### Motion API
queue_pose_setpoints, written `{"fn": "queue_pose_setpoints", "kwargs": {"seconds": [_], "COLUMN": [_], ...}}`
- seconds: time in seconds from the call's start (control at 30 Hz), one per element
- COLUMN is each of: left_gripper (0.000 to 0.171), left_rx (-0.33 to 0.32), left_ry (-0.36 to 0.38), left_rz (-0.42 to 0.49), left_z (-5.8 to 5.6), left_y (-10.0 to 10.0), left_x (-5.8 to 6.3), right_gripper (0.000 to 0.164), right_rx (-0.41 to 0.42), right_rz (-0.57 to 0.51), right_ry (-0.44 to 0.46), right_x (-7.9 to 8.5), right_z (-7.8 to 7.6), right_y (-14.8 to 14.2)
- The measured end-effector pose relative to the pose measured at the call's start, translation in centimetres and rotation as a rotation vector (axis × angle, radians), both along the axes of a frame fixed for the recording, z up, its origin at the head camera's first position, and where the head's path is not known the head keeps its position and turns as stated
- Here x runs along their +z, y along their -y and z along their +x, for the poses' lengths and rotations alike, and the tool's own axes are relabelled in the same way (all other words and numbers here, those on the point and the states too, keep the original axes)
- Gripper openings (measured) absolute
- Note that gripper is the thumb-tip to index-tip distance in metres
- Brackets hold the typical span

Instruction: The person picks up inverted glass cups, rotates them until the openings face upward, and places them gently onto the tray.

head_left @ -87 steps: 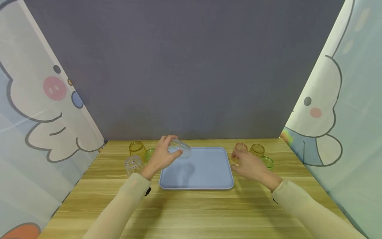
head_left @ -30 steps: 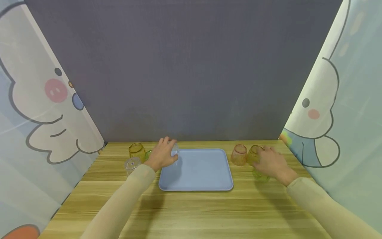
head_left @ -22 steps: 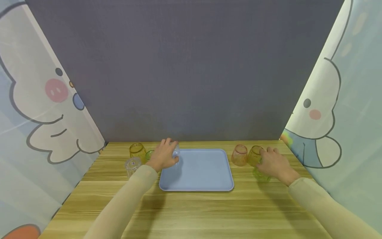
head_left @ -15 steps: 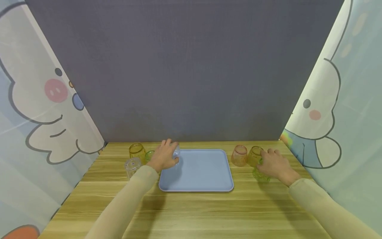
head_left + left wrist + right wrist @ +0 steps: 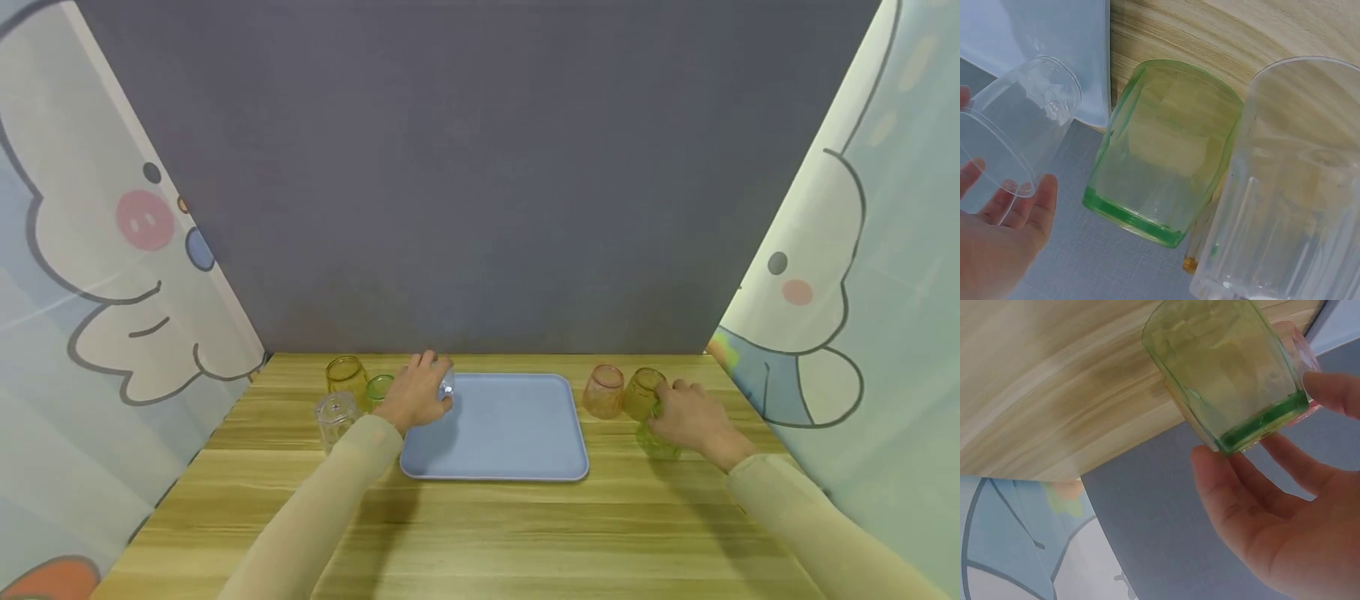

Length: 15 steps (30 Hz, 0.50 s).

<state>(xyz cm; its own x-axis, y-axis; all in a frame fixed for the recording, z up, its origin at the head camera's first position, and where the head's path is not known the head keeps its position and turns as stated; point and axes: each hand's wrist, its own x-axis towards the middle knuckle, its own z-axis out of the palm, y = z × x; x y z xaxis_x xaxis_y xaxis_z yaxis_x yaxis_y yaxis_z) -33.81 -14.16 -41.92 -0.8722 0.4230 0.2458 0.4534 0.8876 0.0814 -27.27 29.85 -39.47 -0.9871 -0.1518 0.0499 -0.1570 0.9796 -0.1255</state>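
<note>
My left hand (image 5: 417,396) holds a clear glass (image 5: 1029,112) over the back left corner of the light blue tray (image 5: 502,425). Thumb and fingers surround its upper end in the left wrist view; from the head, the hand hides most of it. At the right, my right hand (image 5: 693,421) reaches over a green glass (image 5: 1229,369) beside the tray, thumb on one side and fingers on the other at its thick green upper end. A pinkish glass (image 5: 603,392) and a yellow glass (image 5: 642,393) stand just behind and left of that hand.
Left of the tray stand a yellow glass (image 5: 347,379), a second green glass (image 5: 1163,150) and a faceted clear glass (image 5: 1291,181), close to my left forearm. A dark grey panel (image 5: 480,183) closes off the wooden table's back; printed curtains hang at both sides.
My right hand has left the pinkish glass and moved right to the green one. My left hand brought the tilted clear glass slightly left and down; over the last second, both hands barely moved.
</note>
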Motion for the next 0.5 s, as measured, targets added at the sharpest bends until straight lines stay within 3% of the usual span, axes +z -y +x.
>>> {"fn": "queue_pose_setpoints", "kwargs": {"seconds": [0.5], "left_gripper": [0.056], "left_rx": [0.034], "left_ry": [0.027], "left_rz": [-0.007], "left_z": [-0.47], "left_y": [-0.11], "left_x": [-0.01], "right_gripper": [0.042], "right_rx": [0.03], "right_rz": [-0.043], "right_ry": [0.044], "right_x": [-0.01], "right_z": [-0.26], "right_y": [-0.06]}}
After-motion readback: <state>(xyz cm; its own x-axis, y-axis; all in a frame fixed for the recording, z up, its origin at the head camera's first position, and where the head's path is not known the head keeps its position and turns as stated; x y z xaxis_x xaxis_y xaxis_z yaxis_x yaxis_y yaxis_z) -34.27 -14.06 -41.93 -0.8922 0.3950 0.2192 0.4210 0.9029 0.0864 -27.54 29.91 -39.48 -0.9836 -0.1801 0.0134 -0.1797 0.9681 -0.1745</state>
